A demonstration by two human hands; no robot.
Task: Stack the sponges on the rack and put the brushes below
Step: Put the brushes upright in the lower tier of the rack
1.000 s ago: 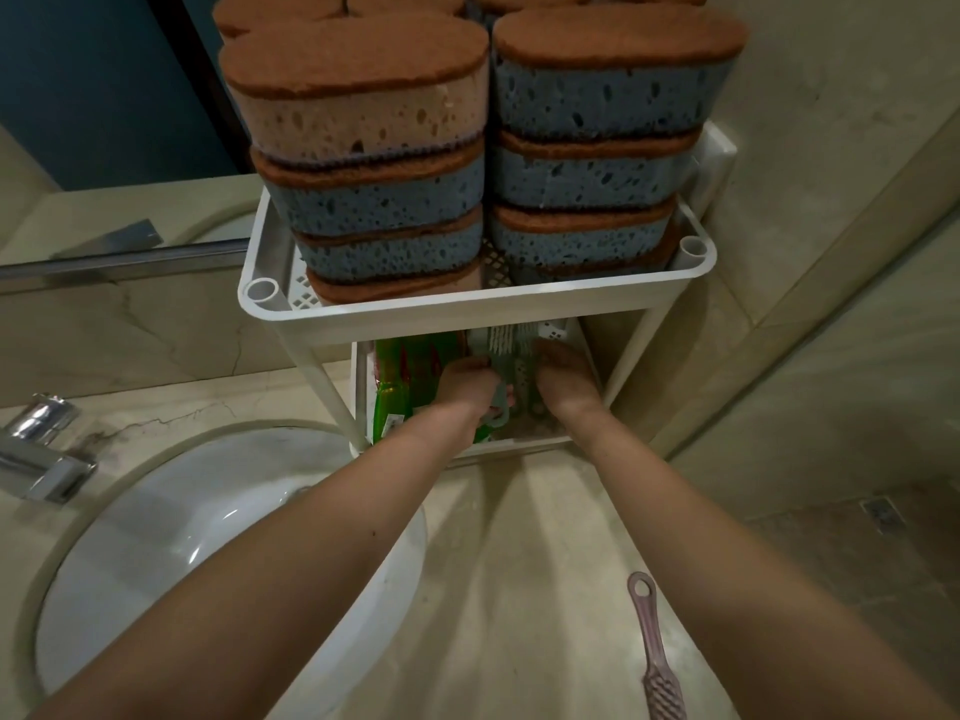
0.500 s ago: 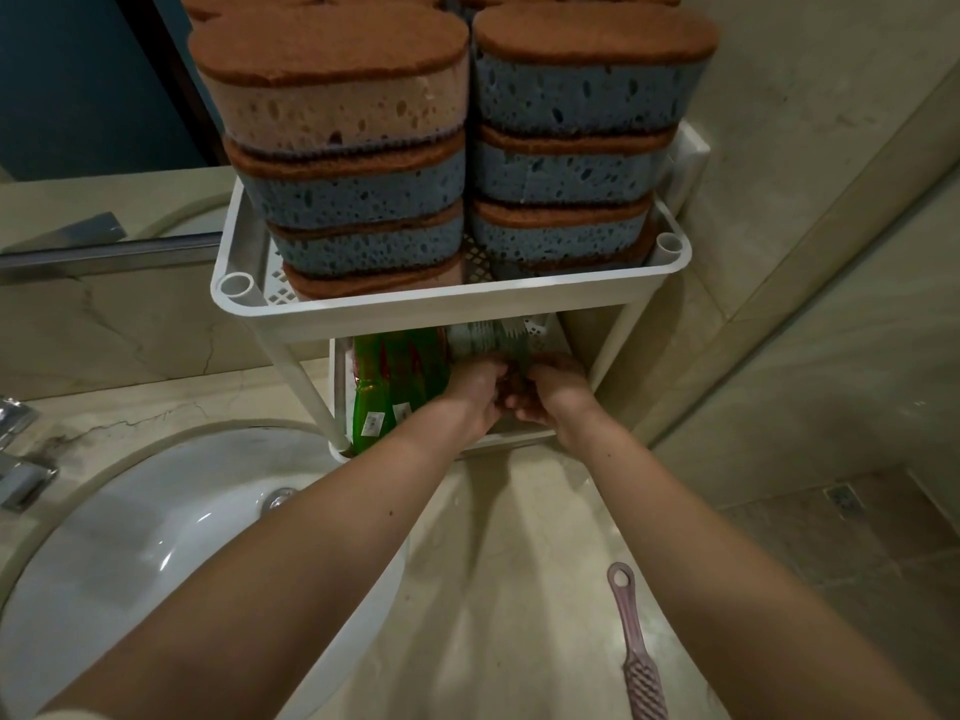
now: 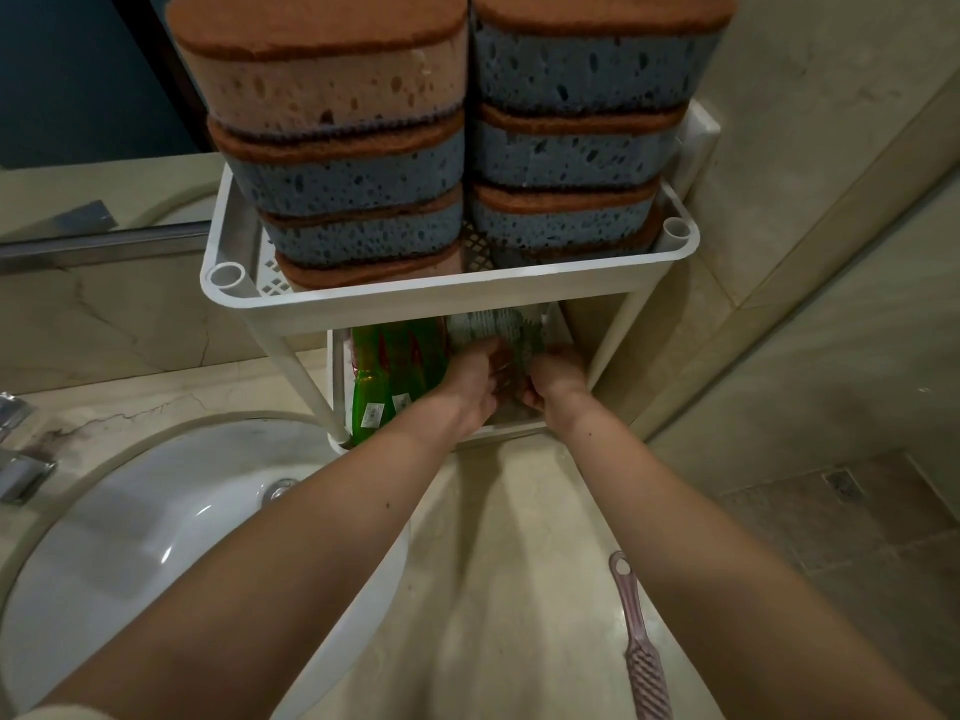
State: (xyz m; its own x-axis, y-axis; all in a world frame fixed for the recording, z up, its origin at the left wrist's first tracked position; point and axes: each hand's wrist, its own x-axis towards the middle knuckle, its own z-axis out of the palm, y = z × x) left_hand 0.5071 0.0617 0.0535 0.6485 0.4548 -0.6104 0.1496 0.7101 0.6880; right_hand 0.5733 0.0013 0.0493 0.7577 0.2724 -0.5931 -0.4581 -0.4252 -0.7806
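White rack [image 3: 467,297], lower tier: I see left hand [image 3: 470,380] and right hand [image 3: 555,379] curled around the grey-green brushes [image 3: 488,330]; sponges [image 3: 337,168] stacked above, pink brush [image 3: 641,652] lying near right.

The rack [image 3: 415,304] stands on the bench [image 3: 519,537], behind the sink [image 3: 130,537] and to its right, with the tap [image 3: 21,459] at the far left. On its top tier two stacks of sponges sit side by side, the left stack [image 3: 332,163] touching the right stack [image 3: 576,148]. In the lower shelf [image 3: 337,366] packets [image 3: 395,366] lie at the left and the brushes [image 3: 493,330] at the right. The left hand [image 3: 470,381] and right hand [image 3: 556,379] grip the brushes from either side. A single brush [image 3: 641,652] lies on the bench well in front of the rack.
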